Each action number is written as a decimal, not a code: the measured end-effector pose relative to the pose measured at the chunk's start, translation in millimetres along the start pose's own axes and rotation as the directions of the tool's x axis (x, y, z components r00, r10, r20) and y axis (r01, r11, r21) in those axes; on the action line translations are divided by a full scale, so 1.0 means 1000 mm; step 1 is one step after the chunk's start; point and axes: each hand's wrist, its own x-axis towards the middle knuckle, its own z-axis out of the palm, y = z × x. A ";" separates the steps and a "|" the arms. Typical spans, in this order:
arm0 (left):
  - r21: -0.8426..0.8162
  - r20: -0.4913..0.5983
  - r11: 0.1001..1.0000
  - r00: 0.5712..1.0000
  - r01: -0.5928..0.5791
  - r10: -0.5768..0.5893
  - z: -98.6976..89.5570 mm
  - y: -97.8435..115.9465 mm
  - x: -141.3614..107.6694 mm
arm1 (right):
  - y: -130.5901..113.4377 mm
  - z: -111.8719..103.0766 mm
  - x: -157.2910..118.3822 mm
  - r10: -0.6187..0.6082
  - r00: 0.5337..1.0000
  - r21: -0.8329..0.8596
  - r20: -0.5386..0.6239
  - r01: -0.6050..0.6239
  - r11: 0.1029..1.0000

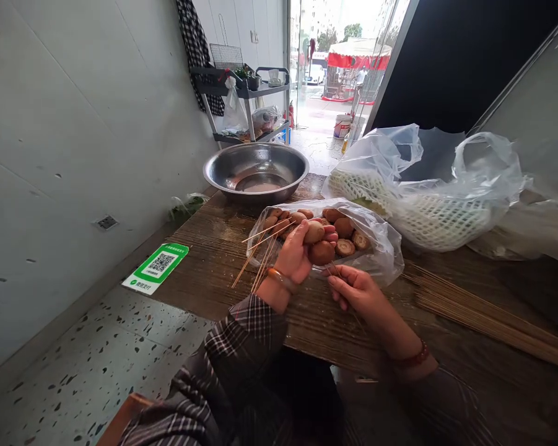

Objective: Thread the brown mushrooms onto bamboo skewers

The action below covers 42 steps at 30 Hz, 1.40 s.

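Note:
In my left hand (296, 253) are brown mushroom caps: a paler one (314, 232) lies against the fingers, with a darker one (322, 253) just below it. My right hand (357, 290) pinches thin bamboo skewers (335, 269) whose upper ends meet the darker cap; whether they pierce it I cannot tell. Behind both hands, an opened clear plastic bag (384, 244) holds several more mushrooms (344, 227), some with the pale underside up. Several skewers with mushrooms on their far ends (270, 221) lean out at the bag's left, beside my left wrist.
A wide steel basin (260, 191) stands at the table's back left. Large plastic bags with net-wrapped produce (446, 214) fill the back right. Loose skewers (474, 310) lie at right. A green QR-code sign (158, 267) sits at the left edge; a shelf cart (264, 93) is beyond.

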 end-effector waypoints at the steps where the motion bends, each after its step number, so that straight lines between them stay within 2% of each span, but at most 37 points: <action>1: -0.017 0.007 1.000 1.000 -0.005 0.005 0.000 0.001 0.000 | 0.001 -0.001 -0.001 -0.008 1.000 -0.032 -0.006 0.008 0.999; 4: -0.062 0.024 0.998 0.999 -0.026 0.027 -0.001 0.004 0.001 | 0.004 -0.002 -0.004 -0.110 0.988 -0.182 -0.112 0.089 0.979; 6: -0.073 0.020 0.997 0.999 -0.035 0.036 -0.002 0.005 0.002 | 0.007 -0.002 -0.006 -0.284 0.939 -0.365 -0.193 0.200 0.909; 8: -0.078 0.028 0.996 0.999 -0.035 0.037 -0.003 0.006 0.002 | 0.009 -0.002 -0.009 -0.495 0.844 -0.592 -0.208 0.294 0.750; 10: -0.084 0.045 0.996 0.998 -0.031 0.035 -0.002 0.007 0.000 | 0.009 0.000 -0.011 -0.624 0.766 -0.776 -0.152 0.299 0.556; 12: -0.089 0.061 0.996 0.997 -0.031 0.036 0.000 0.009 -0.003 | 0.009 0.001 -0.014 -0.659 0.747 -0.880 -0.089 0.251 0.404; 14: -0.081 0.079 0.996 0.996 -0.026 0.033 0.002 0.011 -0.006 | 0.008 0.002 -0.015 -0.667 0.743 -0.924 -0.047 0.222 0.311; 19: -0.028 0.125 0.999 0.992 -0.018 0.022 0.002 0.011 -0.007 | 0.009 0.001 -0.016 -0.683 0.731 -0.948 -0.009 0.210 0.237; 21: -0.016 0.130 1.000 0.991 -0.019 0.021 0.000 0.010 -0.006 | 0.010 0.000 -0.017 -0.684 0.730 -0.945 -0.014 0.214 0.248; 23: -0.021 0.134 0.999 0.991 -0.024 0.026 -0.001 0.010 -0.005 | 0.010 0.001 -0.017 -0.671 0.740 -0.920 -0.038 0.236 0.313; 26: -0.038 0.116 0.998 0.992 -0.044 0.048 -0.002 0.010 -0.004 | 0.010 0.001 -0.016 -0.613 0.785 -0.790 -0.091 0.318 0.525; 29: -0.035 0.057 0.998 0.997 -0.053 0.055 -0.001 0.010 -0.003 | 0.006 0.001 -0.015 -0.439 0.887 -0.531 -0.141 0.306 0.790; 31: -0.033 0.030 0.998 0.998 -0.061 0.062 0.001 0.010 -0.004 | 0.003 0.000 -0.014 -0.251 0.961 -0.328 -0.116 0.202 0.923; 32: -0.034 0.026 0.997 0.997 -0.066 0.067 0.001 0.010 -0.004 | 0.002 0.000 -0.014 -0.166 0.982 -0.232 -0.088 0.142 0.962; 34: -0.039 0.029 0.997 0.997 -0.070 0.071 0.002 0.010 -0.004 | 0.000 0.000 -0.012 -0.053 0.998 -0.067 -0.037 0.050 0.996; 37: -0.048 0.028 0.997 0.997 -0.067 0.068 0.002 0.009 -0.004 | 0.001 0.001 -0.011 0.010 1.000 0.090 0.010 -0.011 0.996; 40: -0.059 -0.014 0.997 0.999 -0.051 0.050 0.003 0.008 -0.003 | 0.003 0.003 -0.010 0.008 0.999 0.087 0.036 -0.012 0.996; 42: -0.061 -0.050 0.997 0.998 -0.048 0.045 0.004 0.007 -0.003 | 0.003 0.005 -0.011 -0.023 1.000 -0.024 0.004 0.023 0.999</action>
